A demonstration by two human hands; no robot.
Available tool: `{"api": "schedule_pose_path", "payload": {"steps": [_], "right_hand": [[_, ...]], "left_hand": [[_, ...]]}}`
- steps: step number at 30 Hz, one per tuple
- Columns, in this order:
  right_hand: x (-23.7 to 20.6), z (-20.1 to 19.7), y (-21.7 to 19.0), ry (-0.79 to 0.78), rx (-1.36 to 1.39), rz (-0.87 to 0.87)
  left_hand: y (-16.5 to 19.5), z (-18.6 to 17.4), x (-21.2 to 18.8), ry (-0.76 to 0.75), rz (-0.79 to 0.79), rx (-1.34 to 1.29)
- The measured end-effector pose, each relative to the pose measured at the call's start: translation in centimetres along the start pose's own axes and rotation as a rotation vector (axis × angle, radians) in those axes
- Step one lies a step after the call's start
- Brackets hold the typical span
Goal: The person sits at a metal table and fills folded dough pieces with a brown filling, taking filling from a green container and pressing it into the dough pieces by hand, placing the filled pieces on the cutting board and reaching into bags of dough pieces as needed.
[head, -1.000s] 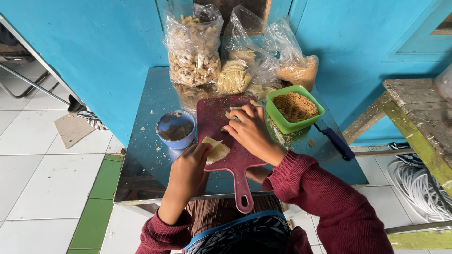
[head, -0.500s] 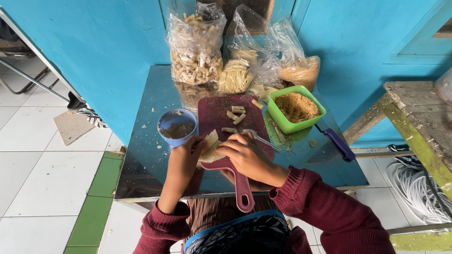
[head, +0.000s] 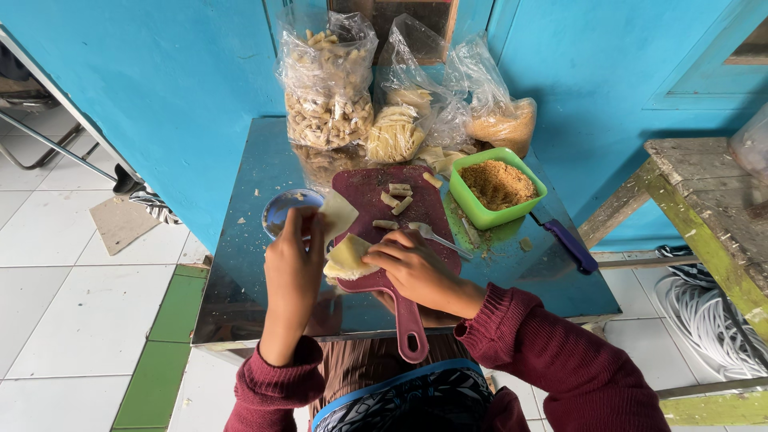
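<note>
Starting at the fingertips: the left hand (head: 294, 260) has its fingers bunched together up at the rim of the small blue bowl (head: 280, 213), pinching the near corner of a pale wrapper sheet (head: 338, 213) that leans against the bowl's right side. You can't tell from this angle if a fingertip is actually dipped into the bowl, since the hand covers most of it.

The right hand (head: 414, 268) is curled down with fingers close together, pressing on a second wrapper, a folded yellowish one (head: 349, 256), which lies on the near-left part of the maroon cutting board (head: 376, 200). It's more of a flat hold-down than a tight clamp. A metal spoon (head: 436, 238) lies just beside its knuckles on the far side, not in the hand.

If they want this bit done well, my guess is the trick is keeping the folded wrapper pinned flat with light pressure so it doesn't spring open, and lifting the other sheet by the corner only so it doesn't tear.

Moving outward: a few short filling sticks (head: 398, 196) lie mid-board, further from the person. To the right, touching the board's edge, is a green tub of brown crumbs (head: 497, 185). A dark blue knife handle (head: 570, 246) lies on the right of the shiny metal table (head: 248, 280). At the far edge against the blue wall (head: 176, 80) stand three clear plastic bags (head: 328, 88) of snack pieces and crumbs. A weathered wooden bench (head: 704, 192) is off to the right.
</note>
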State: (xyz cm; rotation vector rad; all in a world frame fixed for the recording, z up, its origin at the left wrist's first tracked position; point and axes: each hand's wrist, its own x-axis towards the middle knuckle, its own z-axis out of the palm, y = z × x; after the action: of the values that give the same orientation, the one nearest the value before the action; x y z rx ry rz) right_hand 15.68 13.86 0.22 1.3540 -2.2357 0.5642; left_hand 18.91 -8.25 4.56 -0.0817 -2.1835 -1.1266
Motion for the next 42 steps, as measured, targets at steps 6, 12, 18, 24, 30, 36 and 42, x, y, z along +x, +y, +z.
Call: {"api": "schedule_pose_path", "payload": {"steps": [6, 12, 18, 24, 30, 36, 42], "right_hand": [[-2.1, -1.7, 3.2, 0.035, -0.142, 0.261], [-4.8, -2.6, 5.8, -0.061, -0.334, 0.488], [-5.2, -2.8, 6.6, 0.090, -0.075, 0.445], [-5.0, -4.5, 7.1, 0.152, 0.232, 0.569], [-4.7, -6.6, 6.1, 0.161, 0.194, 0.463], [-4.8, -6.4, 4.9, 0.062, -0.034, 0.286], [-3.9, -4.9, 5.3, -0.011, -0.048, 0.232]], "left_hand": [[0.8, 0.7, 0.8, -0.041, 0.051, -0.033], [0.0, 2.8, 1.8, -0.164, 0.082, -0.238], [-1.1, 5.2, 1.9, -0.413, -0.170, -0.306], [-0.1, 10.9, -2.0, -0.232, 0.082, 0.281], [1.2, 13.4, -8.1, -0.236, 0.455, 0.290], [0.8, 12.1, -8.8, -0.286, 0.507, 0.188], [0.9, 11.6, -8.7, -0.309, 0.537, 0.169]]}}
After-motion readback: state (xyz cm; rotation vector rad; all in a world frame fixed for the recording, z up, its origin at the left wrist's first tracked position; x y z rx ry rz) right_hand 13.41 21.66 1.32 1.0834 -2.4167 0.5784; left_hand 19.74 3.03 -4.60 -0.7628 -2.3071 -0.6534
